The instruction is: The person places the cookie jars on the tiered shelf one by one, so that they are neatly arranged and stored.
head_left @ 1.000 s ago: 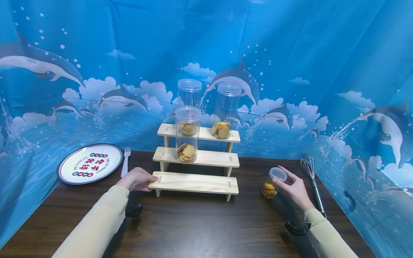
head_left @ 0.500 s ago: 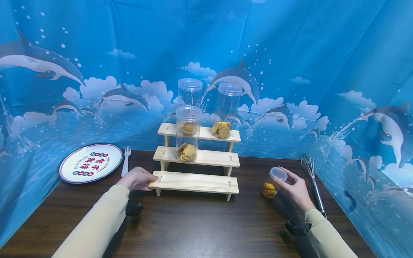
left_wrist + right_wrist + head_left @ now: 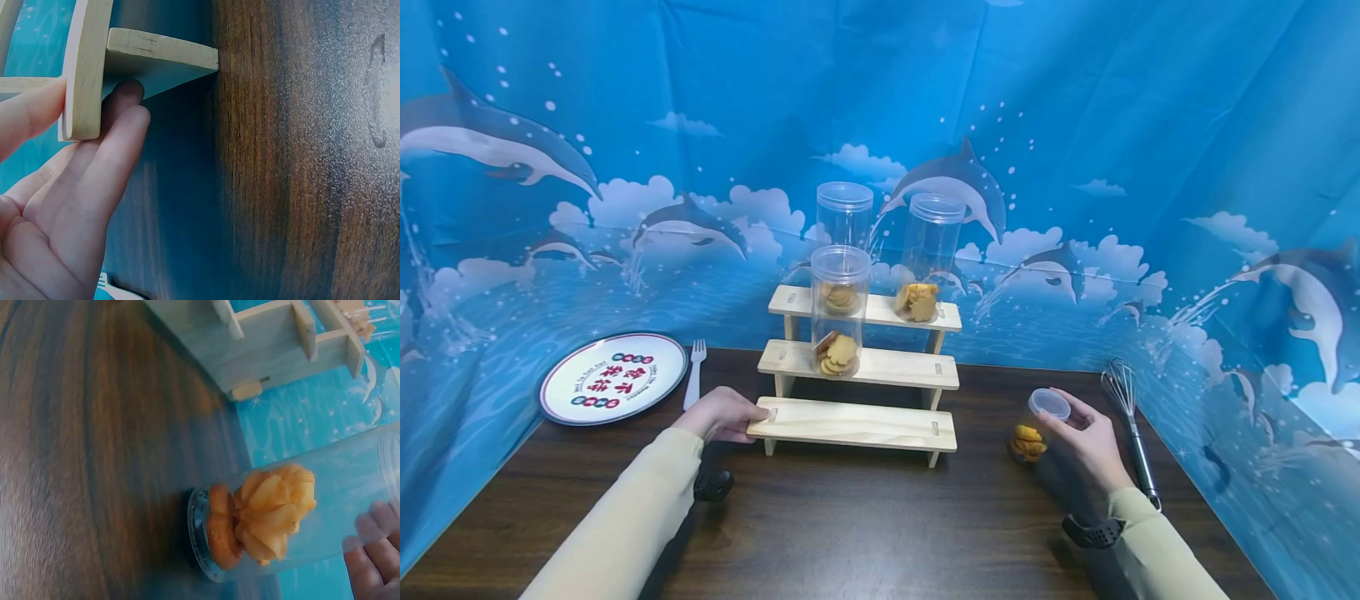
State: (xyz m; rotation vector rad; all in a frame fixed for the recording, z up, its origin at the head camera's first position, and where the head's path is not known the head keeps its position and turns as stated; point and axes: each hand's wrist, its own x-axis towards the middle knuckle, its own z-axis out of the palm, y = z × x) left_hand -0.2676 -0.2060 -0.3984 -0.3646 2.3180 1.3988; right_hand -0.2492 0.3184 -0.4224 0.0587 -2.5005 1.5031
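Note:
My left hand (image 3: 722,414) grips the left end of the lowest step of a three-tier wooden display rack (image 3: 857,423). In the left wrist view the thumb lies on top of the board (image 3: 85,81) and the fingers reach beneath it. Over on the right, my right hand (image 3: 1088,440) holds a clear lidded jar (image 3: 1049,405) near its top. Golden cookies (image 3: 265,512) fill the bottom of that jar, which stands upright with its base at the tabletop. One cookie jar (image 3: 838,312) is on the middle step; two more jars (image 3: 844,218) (image 3: 934,242) stand on the top step.
A white plate with red lettering (image 3: 613,379) lies at the left, with a white fork (image 3: 696,375) beside it. A whisk (image 3: 1135,437) lies right of my right hand. Behind the dark wooden table (image 3: 865,533) hangs a blue dolphin-print cloth (image 3: 737,108).
Both hands keep their holds and hardly move. The whole head view shifts very slightly; the rack and jars stay in place.

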